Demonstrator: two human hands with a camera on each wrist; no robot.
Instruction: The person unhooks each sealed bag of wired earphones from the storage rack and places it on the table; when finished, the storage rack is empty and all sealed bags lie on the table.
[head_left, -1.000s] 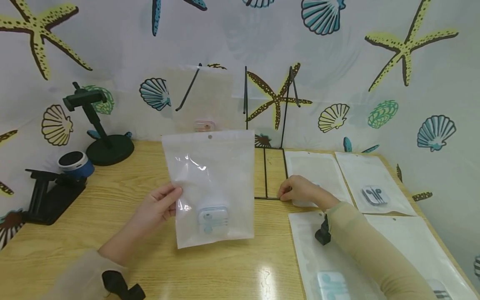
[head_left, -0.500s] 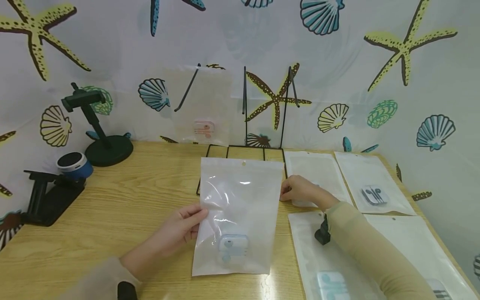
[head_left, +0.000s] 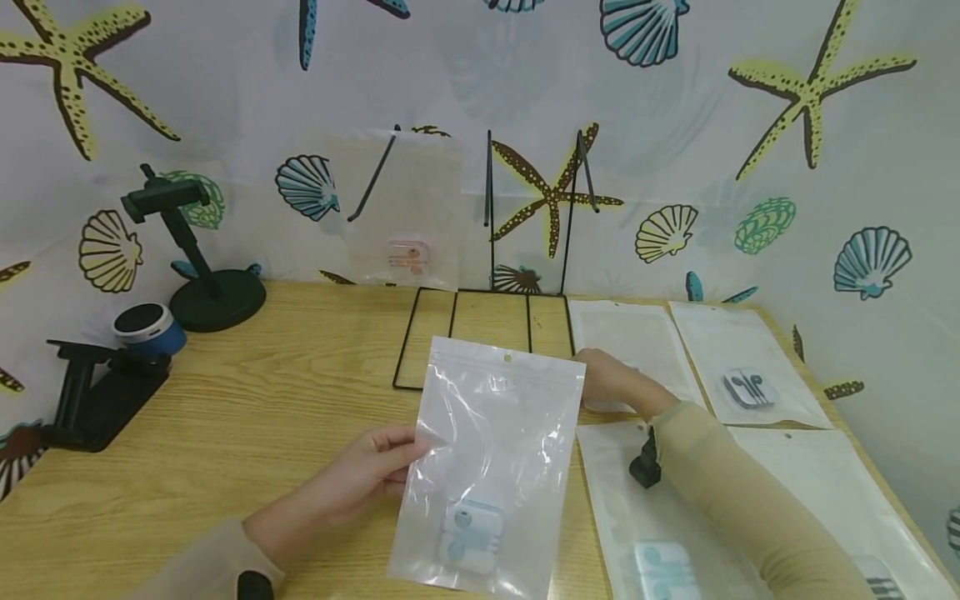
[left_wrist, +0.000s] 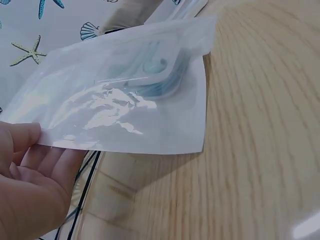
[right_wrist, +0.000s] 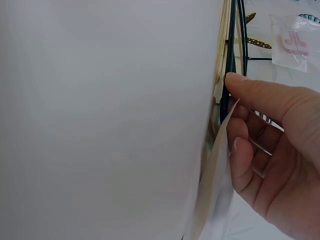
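Note:
My left hand (head_left: 371,467) pinches the left edge of a zip bag (head_left: 498,442), clear in front with a white back. Inside its lower part sits a boxed set of earphones (head_left: 471,535). The left wrist view shows thumb above and fingers beneath the bag (left_wrist: 170,125). My right hand (head_left: 611,379) is at the near right corner of a black wire display rack (head_left: 529,321). Seen from the right wrist, thumb and fingers of that hand (right_wrist: 280,130) grip the rack's black wire (right_wrist: 231,60); the held bag partly hides the fingertips in the head view.
Another bag (head_left: 405,208) with pink earphones hangs on the rack's left hook. Several bags (head_left: 750,342) lie at the right, under and around my right arm. A dark stand (head_left: 217,300), a blue speaker (head_left: 150,329) and a black holder (head_left: 112,408) stand at the left.
My left hand has lowered the bag and carried it rightward, nearer to me, and the bag has tilted. More of the rack base and the hanging bag shows. The right hand stays at the rack.

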